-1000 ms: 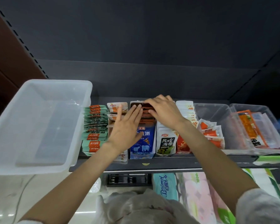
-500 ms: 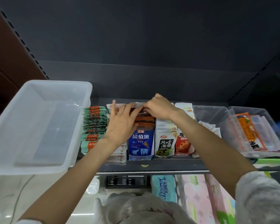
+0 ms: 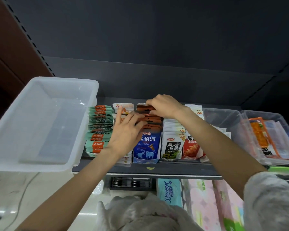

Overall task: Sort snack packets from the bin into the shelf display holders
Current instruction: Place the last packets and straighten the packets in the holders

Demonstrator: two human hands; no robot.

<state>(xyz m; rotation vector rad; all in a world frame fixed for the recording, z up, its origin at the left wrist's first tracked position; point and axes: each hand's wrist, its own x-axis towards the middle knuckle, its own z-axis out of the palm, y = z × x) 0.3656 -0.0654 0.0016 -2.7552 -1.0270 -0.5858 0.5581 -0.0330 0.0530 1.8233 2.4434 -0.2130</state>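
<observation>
Both hands worked at the blue display holder, the one printed with polar bears, which stood in the middle of the row on the dark shelf. The right hand was curled over the far end of the row of brown-orange snack packets standing in that holder, its fingertips pinching the top edge of the rearmost packet. The left hand lay just nearer the person, fingers fairly straight and spread, pressing against the packet tops from the left side; it gripped nothing that could be seen.

The step seemed to be seating and squaring the packets. To do it well, the right hand would probably need to push the rear packet straight down between its neighbours, while the left kept the row upright and packed toward the front, so none tipped into the white-and-orange packets immediately left of the left hand's fingers.

The rest of the row lay under and between the two hands. The clear plastic bin sat well to the left of both hands, seemingly empty.
</observation>
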